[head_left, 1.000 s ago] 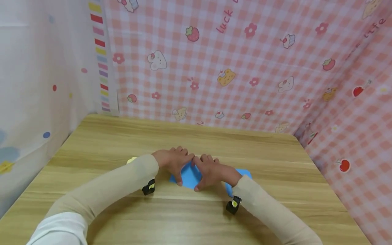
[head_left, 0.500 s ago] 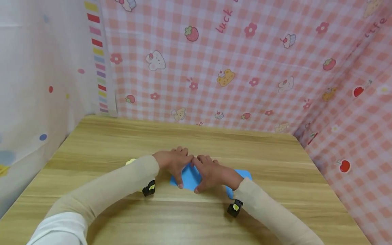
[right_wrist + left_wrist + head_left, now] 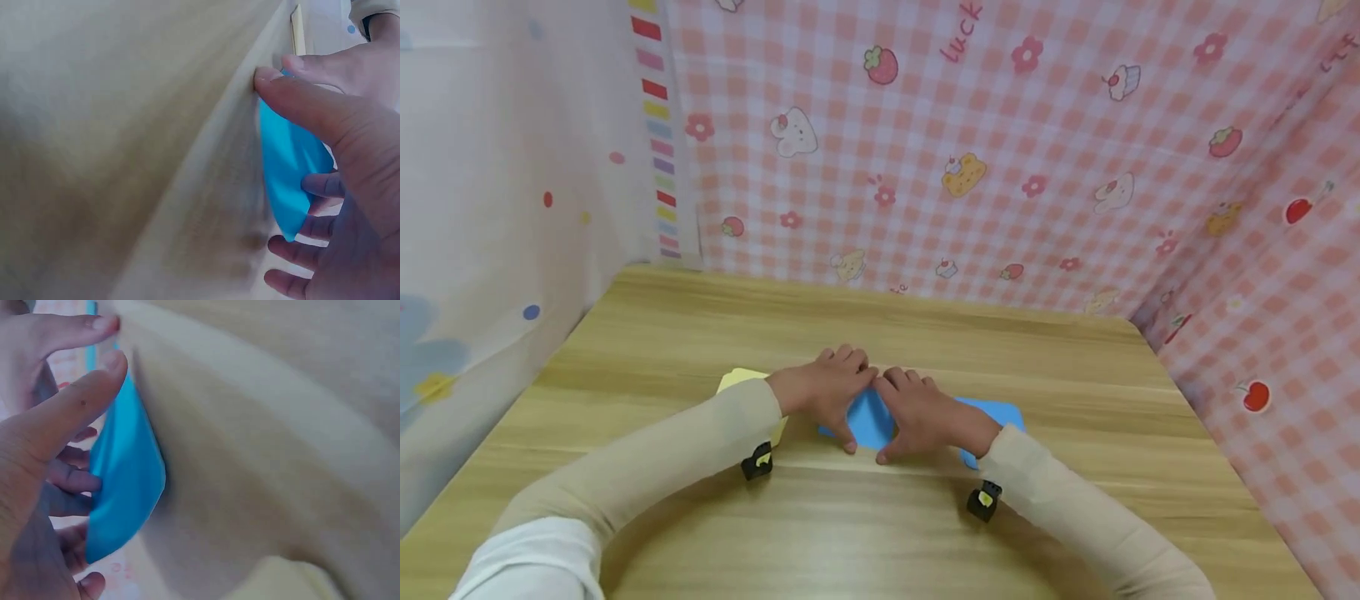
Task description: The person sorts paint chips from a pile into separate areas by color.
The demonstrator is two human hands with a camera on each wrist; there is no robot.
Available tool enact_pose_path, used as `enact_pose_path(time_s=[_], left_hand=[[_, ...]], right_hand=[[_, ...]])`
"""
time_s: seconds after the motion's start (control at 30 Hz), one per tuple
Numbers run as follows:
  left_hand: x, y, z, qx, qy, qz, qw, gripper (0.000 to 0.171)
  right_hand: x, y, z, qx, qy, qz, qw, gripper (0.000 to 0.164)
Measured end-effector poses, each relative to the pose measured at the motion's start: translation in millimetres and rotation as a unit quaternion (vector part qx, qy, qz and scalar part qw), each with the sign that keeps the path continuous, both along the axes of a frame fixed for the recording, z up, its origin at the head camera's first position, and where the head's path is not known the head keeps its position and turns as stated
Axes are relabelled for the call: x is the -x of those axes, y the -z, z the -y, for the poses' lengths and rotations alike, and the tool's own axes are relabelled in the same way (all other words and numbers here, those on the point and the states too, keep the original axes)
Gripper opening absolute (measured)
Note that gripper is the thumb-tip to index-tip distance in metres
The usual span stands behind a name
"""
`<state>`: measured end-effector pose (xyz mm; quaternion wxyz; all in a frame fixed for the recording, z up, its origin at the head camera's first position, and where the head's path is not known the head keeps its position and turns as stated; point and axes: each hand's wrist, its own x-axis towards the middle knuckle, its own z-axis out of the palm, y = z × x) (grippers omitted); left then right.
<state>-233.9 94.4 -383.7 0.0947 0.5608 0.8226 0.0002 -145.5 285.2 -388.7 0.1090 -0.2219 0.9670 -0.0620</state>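
A blue sheet of paper or thin card [image 3: 871,421] is between my two hands over the middle of the table. My left hand [image 3: 829,392] holds its left side, thumb at the near edge and fingers at the far edge. On its right side my right hand [image 3: 919,412] holds it the same way, the two index fingers nearly meeting at the far edge. In the left wrist view the blue sheet [image 3: 128,469] bows and tilts up from the wood. From the right wrist view, the sheet [image 3: 287,165] shows between thumb and fingers; part is hidden.
Yellow sheets [image 3: 743,377] lie on the wooden table [image 3: 880,533] to the left, partly under my left forearm. More blue sheets [image 3: 1000,411] lie to the right, partly behind my right wrist. A pink checked cloth [image 3: 917,167] hangs along the table's back.
The head view has shifted slightly. My left forearm has moved a little left, showing more of the yellow sheets. Both hands keep their hold, and less of the blue sheet's near edge shows.
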Motion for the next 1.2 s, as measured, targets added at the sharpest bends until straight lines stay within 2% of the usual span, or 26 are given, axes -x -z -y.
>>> enact_pose_path(time_s=[0.07,0.13,0.23,0.3,0.4,0.47,0.67,0.8,0.9,0.93,1.0,1.13,1.2], left_hand=[[1.8,3.9,3,-0.015,0.002,0.022,0.9997,0.109],[3.0,8.2,5,-0.036,0.001,0.051,0.998,0.109],[0.6,12.1,1,-0.064,0.011,0.096,0.9933,0.111],[-2.7,13.3,-3,-0.076,0.019,0.112,0.9907,0.116],[-9.7,13.2,-11,-0.082,0.032,0.11,0.9901,0.122],[-15.0,10.9,-18,-0.087,0.042,0.103,0.9899,0.124],[-29.5,-3.5,-49,-0.093,0.083,0.046,0.9911,0.101],[-40.7,-11.2,-71,-0.09,0.103,0.031,0.9901,0.102],[-44.9,-14.4,-82,-0.091,0.115,0.017,0.9891,0.1],[-45.0,-15.3,-86,-0.091,0.118,0.012,0.9887,0.098],[-43.1,-18.2,-93,-0.095,0.12,0.015,0.9881,0.092],[-32.9,-27.5,-102,-0.094,0.109,0.044,0.9886,0.086],[-27.0,-32.8,-105,-0.094,0.102,0.057,0.9887,0.084]], right_hand=[[1.6,2.4,-1,0.054,0.012,0.018,0.998,0.093],[4.3,5.1,-4,0.12,0.017,0.018,0.993,0.074],[4.8,5.9,-16,0.197,0.007,-0.027,0.98,0.036],[5.3,5.2,-23,0.208,-0.001,-0.065,0.976,0.025],[2.6,2.6,-34,0.217,0.013,-0.091,0.972,0.029],[-2.4,-0.9,-42,0.226,0.043,-0.094,0.969,0.03],[-25.1,-15.2,-72,0.243,0.105,-0.129,0.956,0.028],[-42.3,-23.7,-92,0.243,0.174,-0.13,0.945,0.027],[-47.4,-28.2,-104,0.248,0.21,-0.118,0.938,0.021],[-49.5,-29.6,-108,0.247,0.211,-0.11,0.939,0.017],[-54.2,-33.1,-114,0.228,0.19,-0.089,0.951,0.013],[-63.7,-41.4,-122,0.151,0.118,-0.058,0.98,0.056],[-65.1,-44.4,-124,0.115,0.096,-0.06,0.987,0.07]])
